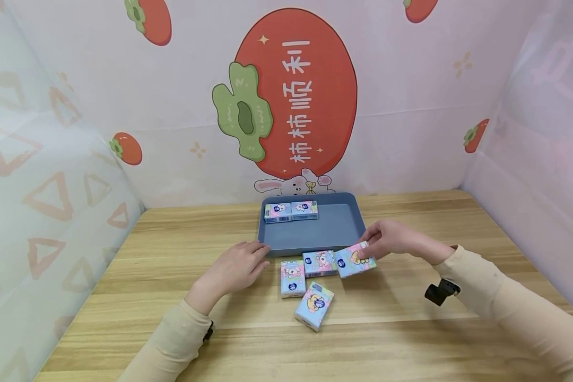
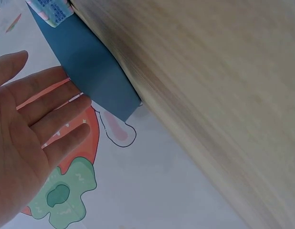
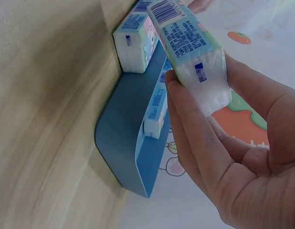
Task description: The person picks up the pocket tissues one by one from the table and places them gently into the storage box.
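My right hand (image 1: 385, 240) pinches a small pocket tissue pack (image 1: 356, 260) between thumb and fingers. In the right wrist view this pack (image 3: 188, 55) shows its barcode side and clear wrapped end, raised above the table. A blue-grey tray (image 1: 320, 229) lies beyond it, with two tissue packs (image 1: 291, 211) side by side in its back left corner. My left hand (image 1: 236, 267) has its fingertips right at the tray's front left corner. Its fingers look nearly straight in the left wrist view, palm bare.
Three more tissue packs lie in front of the tray: one flat against its front (image 1: 319, 263), one upright beside it (image 1: 293, 279), and one tilted nearer me (image 1: 314, 306). A wooden table (image 1: 196, 228) carries everything. Behind stands a printed persimmon backdrop (image 1: 310, 106).
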`<state>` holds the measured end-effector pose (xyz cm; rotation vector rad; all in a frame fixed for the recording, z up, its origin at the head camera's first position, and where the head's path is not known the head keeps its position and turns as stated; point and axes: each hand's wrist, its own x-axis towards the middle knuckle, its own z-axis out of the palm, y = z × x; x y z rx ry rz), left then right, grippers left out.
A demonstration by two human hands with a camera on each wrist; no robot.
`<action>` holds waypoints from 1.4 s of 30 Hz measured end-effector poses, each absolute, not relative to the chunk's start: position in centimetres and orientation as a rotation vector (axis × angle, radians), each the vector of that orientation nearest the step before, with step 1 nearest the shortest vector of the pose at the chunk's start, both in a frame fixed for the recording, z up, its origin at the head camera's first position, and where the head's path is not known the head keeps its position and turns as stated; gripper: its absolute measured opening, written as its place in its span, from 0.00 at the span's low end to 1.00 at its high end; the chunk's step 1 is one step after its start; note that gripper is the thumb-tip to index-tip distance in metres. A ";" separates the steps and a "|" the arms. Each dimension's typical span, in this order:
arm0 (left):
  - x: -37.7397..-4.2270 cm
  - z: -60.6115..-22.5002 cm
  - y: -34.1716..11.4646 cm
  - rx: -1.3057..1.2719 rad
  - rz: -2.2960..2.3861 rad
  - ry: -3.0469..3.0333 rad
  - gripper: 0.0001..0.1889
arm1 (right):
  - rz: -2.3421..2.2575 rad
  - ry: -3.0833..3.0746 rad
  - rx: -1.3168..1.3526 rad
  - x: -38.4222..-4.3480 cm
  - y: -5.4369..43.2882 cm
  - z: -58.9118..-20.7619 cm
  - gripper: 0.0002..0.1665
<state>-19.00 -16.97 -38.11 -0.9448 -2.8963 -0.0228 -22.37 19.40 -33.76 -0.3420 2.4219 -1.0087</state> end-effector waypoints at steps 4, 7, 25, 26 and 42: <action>-19.0 -38.1 -16.9 -0.938 -0.026 -2.900 0.21 | -1.031 2.409 -0.344 -22.9 19.5 -33.4 0.26; -19.0 -38.1 -16.9 -0.937 -0.028 -2.900 0.21 | -1.038 2.402 -0.328 -23.3 19.6 -33.2 0.26; -19.1 -38.3 -17.0 -0.953 -0.032 -2.877 0.21 | -0.975 2.446 -0.298 -25.4 19.4 -32.3 0.30; -19.1 -38.2 -17.0 -0.952 -0.033 -2.878 0.21 | -0.974 2.447 -0.297 -25.5 19.4 -32.3 0.31; -19.0 -38.2 -17.0 -0.933 -0.024 -2.903 0.21 | -0.953 2.466 -0.264 -27.4 18.9 -32.1 0.31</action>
